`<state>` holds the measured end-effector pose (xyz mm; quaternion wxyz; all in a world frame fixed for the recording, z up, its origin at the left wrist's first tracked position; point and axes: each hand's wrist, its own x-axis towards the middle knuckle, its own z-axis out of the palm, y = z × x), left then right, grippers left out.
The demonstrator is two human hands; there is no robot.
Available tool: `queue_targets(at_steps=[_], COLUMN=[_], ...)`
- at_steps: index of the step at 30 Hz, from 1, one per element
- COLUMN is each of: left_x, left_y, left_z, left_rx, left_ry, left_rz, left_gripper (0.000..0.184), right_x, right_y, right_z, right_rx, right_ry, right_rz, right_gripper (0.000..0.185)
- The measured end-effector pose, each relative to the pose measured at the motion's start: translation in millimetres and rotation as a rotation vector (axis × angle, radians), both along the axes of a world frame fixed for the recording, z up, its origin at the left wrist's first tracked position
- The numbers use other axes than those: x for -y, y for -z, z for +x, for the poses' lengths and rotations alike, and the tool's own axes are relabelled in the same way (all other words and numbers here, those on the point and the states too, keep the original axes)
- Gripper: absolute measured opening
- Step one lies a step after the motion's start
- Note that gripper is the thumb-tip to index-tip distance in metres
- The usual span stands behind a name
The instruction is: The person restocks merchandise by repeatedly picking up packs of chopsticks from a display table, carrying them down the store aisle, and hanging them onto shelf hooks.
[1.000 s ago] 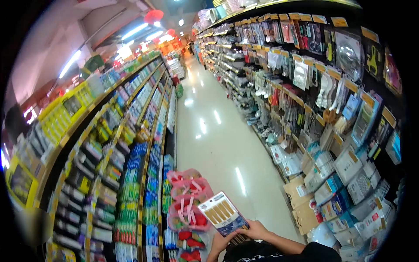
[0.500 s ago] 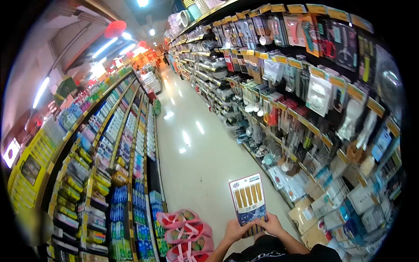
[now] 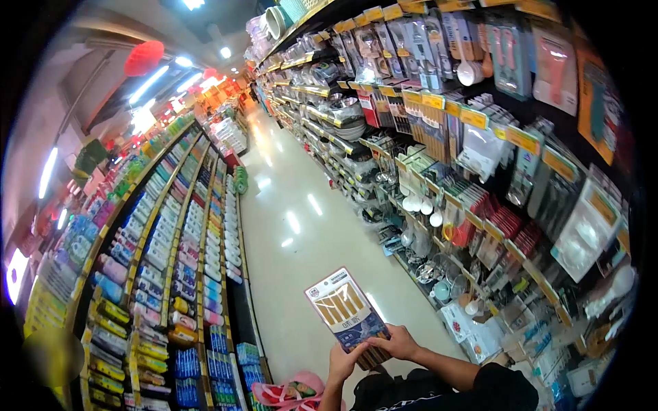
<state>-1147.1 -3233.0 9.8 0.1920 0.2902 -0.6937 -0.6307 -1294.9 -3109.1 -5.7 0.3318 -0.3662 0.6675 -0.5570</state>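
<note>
The left hand (image 3: 344, 361) was closed on the pack (image 3: 349, 320) at its lower left corner; the right hand (image 3: 399, 342) was clamped on its lower right. Both thumbs lay on the front near the bottom edge, almost meeting; the spread of the fingers behind could not be told. The pack, sticks (image 3: 336, 306) showing in its upper half, was held tilted above the pale floor (image 3: 274, 250), which shone with light streaks. Pink goods (image 3: 291, 392) stood near the left shelf (image 3: 241, 308), beside its aisle edge. Along the right shelf (image 3: 531, 270), utensils (image 3: 468, 72) hung beneath yellow tags (image 3: 473, 116). A red lantern (image 3: 144, 58) hung overhead, near lit tubes (image 3: 149, 83).
</note>
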Motion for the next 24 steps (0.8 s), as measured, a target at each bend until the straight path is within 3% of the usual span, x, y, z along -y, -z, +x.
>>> queue_targets(at_steps=[1, 4, 6, 11, 13, 16, 24], left_x=[12, 57, 90, 170, 198, 222, 243], left_y=[-8, 30, 37, 43, 20, 26, -52], left_z=[-17, -70, -106, -238, -298, -384, -550], left_rx=[0.04, 0.054, 0.15, -0.006, 0.081, -0.081, -0.291], left_ry=[0.025, 0.02, 0.106, 0.316, 0.439, 0.653, 0.724], left_rz=[0.024, 0.079, 0.021, 0.036, -0.084, 0.044, 0.066], left_gripper=[0.031, 0.032, 0.034, 0.041, 0.041, 0.037, 0.036], right_x=[14, 55, 75, 131, 154, 169, 205], right_y=[-3, 36, 24, 20, 11, -26, -69], right_z=[-14, -57, -80, -166, -201, -245, -389], right_rx=[0.028, -0.012, -0.03, -0.133, -0.159, -0.123, -0.139], right_ry=[0.02, 0.153, 0.249, 0.6, 0.761, 0.92, 1.106], right_rz=[0.013, 0.073, 0.075, 0.084, -0.01, -0.001, -0.149], right_gripper=[0.04, 0.038, 0.035, 0.037, 0.039, 0.03, 0.028])
